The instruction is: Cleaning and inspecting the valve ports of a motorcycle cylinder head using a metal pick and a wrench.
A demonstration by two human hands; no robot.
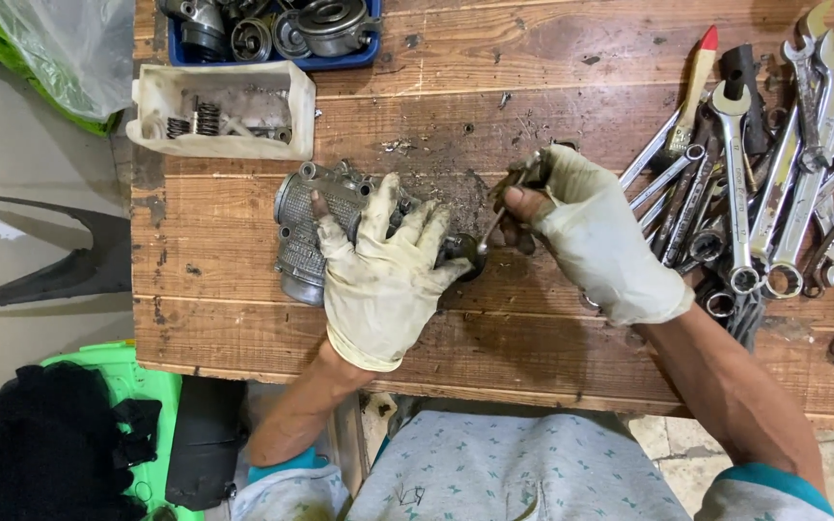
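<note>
A grey finned engine cylinder head (306, 227) lies on the wooden bench (494, 87). My left hand (383, 275), in a dirty torn white glove, rests flat over its right side and presses it down. My right hand (596, 236), also gloved, pinches a thin metal valve (489, 232) by its stem. The valve slants down and left, and its lower end meets the cylinder head near my left fingertips. A small metal tool (530, 172) shows at the top of my right fingers.
Several spanners (774, 193) lie heaped at the right, with a red-tipped brush (695, 82). A white tray (224, 111) with springs and a blue bin (272, 29) of engine parts stand at the back left. A green stool (137, 381) sits below left.
</note>
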